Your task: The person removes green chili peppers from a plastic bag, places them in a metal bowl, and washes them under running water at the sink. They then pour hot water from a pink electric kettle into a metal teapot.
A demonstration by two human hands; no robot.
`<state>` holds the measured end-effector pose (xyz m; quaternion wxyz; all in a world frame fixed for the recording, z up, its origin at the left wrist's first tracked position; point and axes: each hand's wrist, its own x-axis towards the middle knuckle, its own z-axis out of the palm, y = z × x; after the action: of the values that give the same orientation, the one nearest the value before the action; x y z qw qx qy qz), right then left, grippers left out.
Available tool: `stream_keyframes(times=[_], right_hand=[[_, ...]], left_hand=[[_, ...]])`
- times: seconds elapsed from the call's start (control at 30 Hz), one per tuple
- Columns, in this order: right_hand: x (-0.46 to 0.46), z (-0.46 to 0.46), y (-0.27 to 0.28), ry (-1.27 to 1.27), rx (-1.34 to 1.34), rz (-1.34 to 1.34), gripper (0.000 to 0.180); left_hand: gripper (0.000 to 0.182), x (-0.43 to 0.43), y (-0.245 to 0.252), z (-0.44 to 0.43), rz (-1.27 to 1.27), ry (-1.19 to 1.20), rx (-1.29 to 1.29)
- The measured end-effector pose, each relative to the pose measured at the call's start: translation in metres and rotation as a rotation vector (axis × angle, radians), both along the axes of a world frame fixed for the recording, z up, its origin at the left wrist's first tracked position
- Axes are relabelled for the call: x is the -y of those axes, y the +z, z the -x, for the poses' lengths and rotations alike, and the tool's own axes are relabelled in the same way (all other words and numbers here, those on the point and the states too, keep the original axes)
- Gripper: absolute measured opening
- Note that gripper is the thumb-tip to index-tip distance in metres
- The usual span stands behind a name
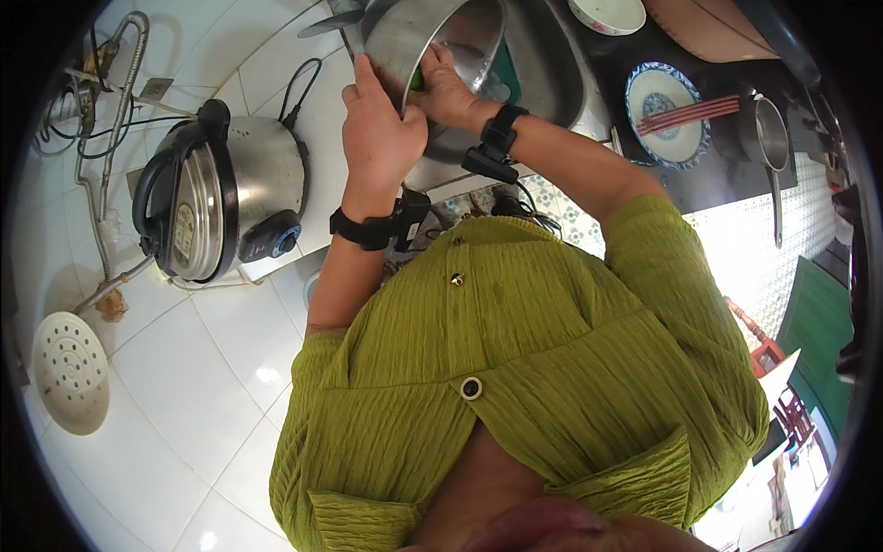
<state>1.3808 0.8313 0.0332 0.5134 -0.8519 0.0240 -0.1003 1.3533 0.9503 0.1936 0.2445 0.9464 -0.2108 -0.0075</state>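
Observation:
A metal pot [403, 41] is tipped on its side over the sink [572, 76], its mouth turned toward the right. My left hand [383, 131] grips the near part of its rim, thumb at the edge and fingers along the outside. Inside the mouth is my right hand [445, 90], fingers curled around a small green item [417, 79], perhaps a scouring pad; most of it is hidden by the fingers. Behind the pot, a teal plastic piece [509, 72] shows in the sink, partly covered.
An electric pressure cooker [269, 165] stands on the counter at left. A metal utensil [331, 24] lies by the sink's far left. On the dark counter at right are a flowered bowl [610, 17], a blue-patterned dish [652, 79] with reddish chopsticks [690, 114] and a small saucepan [769, 134].

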Motion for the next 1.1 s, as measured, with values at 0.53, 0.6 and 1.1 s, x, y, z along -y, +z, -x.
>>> stream_keyframes(times=[0.53, 0.6, 1.1], right_hand=[[-0.026, -0.024, 0.009, 0.244, 0.146, -0.561, 0.092], [-0.031, -0.014, 0.021, 0.192, 0.162, -0.476, 0.093], [-0.051, 0.094, 0.132, 0.044, -0.315, 0.600, 0.077]], left_hand=[[0.085, 0.003, 0.025, 0.035, -0.040, 0.069, 0.143], [0.085, -0.004, 0.027, 0.042, -0.035, 0.097, 0.133], [0.057, -0.092, -0.037, 0.070, 1.220, 0.094, -0.666]])
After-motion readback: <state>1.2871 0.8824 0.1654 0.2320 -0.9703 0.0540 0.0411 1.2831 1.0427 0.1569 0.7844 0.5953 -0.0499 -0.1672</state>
